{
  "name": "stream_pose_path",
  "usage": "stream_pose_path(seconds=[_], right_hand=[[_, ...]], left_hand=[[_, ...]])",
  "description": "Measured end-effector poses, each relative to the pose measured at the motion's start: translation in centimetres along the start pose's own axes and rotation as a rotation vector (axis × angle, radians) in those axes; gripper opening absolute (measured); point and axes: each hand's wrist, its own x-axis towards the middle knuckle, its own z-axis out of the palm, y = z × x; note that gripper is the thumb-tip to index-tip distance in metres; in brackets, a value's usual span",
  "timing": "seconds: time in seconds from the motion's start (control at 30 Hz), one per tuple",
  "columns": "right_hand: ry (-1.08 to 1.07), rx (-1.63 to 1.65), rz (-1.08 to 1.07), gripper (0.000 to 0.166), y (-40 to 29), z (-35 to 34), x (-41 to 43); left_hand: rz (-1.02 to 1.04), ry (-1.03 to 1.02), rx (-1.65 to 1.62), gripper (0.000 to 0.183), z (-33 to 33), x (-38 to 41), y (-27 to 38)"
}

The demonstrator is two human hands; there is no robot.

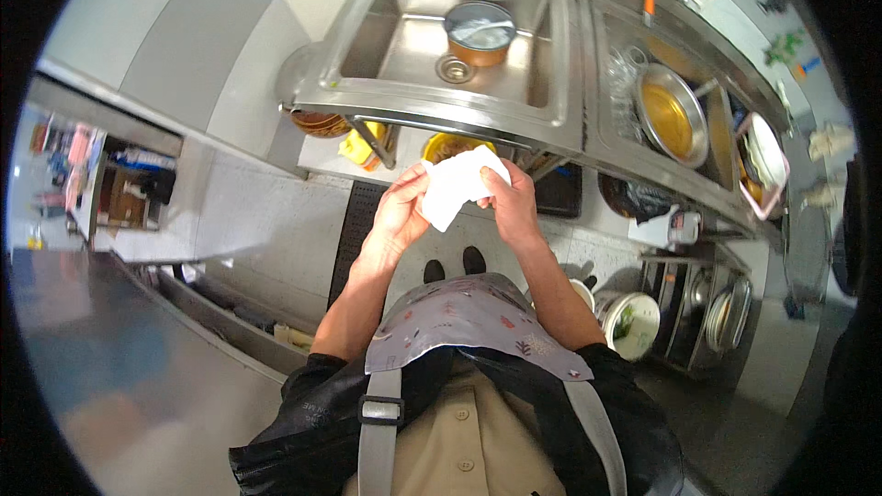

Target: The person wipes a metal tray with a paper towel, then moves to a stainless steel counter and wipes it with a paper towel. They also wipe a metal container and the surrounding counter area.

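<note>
A white sheet (455,186), paper towel or thin cloth, is held up between both hands in front of the apron. My left hand (403,203) pinches its left edge between thumb and fingers. On the other side, my right hand (508,196) grips it with the thumb on top and the fingers curled beneath. The sheet is partly folded and droops at its lower corner. Past the hands stands a stainless steel sink (400,69). Inside it sits a round pot (480,41) with a copper-coloured outside and whitish contents, just behind the drain (455,69).
A second sink basin (613,131) on the right holds a metal bowl (672,114) and clear glassware. Below the first sink are a yellow container (362,148) and a yellow basin (434,145). White buckets (630,327) stand at my right; a steel counter (138,358) lies to the left.
</note>
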Motion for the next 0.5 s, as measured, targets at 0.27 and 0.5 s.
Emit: stream_pose_path(seconds=[0.27, 0.5], right_hand=[[-0.379, -0.029, 0.12, 0.022, 1.3, 2.7, 4.8], [-0.539, 0.013, 0.315, 0.021, 2.7, 5.1, 6.8]], left_hand=[[0.197, 0.028, 0.016, 0.05, 0.9, -3.5, 1.8], [0.297, 0.344, -0.059, 0.037, -1.4, -6.9, 2.2]])
